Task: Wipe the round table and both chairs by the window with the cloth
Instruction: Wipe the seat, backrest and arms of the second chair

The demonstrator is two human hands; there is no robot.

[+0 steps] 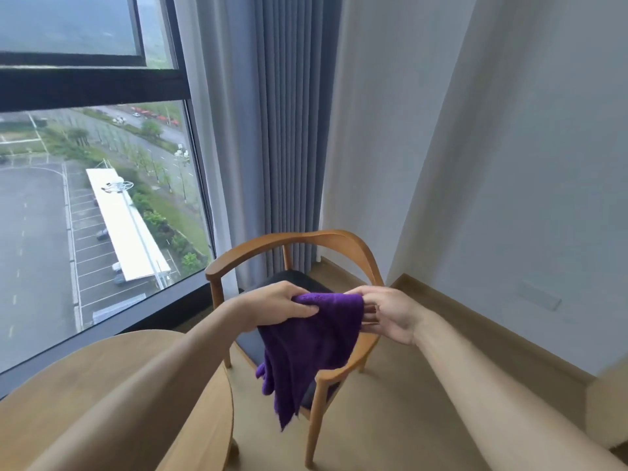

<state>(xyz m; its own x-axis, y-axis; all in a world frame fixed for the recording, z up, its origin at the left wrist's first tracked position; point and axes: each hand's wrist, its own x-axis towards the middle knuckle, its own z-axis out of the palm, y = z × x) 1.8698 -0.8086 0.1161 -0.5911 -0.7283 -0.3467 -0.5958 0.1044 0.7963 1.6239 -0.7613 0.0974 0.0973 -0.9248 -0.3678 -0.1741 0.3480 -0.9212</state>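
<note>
Holding cloth (311,338) above chair (292,241), beside table (210,433).

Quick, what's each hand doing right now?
Left hand: closed, gripping the purple cloth at its top edge.
Right hand: fingers pinching the cloth's other top corner.

We cannot see most of the chair's (299,246) dark seat behind the hanging purple cloth (312,345) and both hands, the round table (204,419) is cut off by the bottom edge and crossed by our blurred left forearm, and no second chair shows.
</note>
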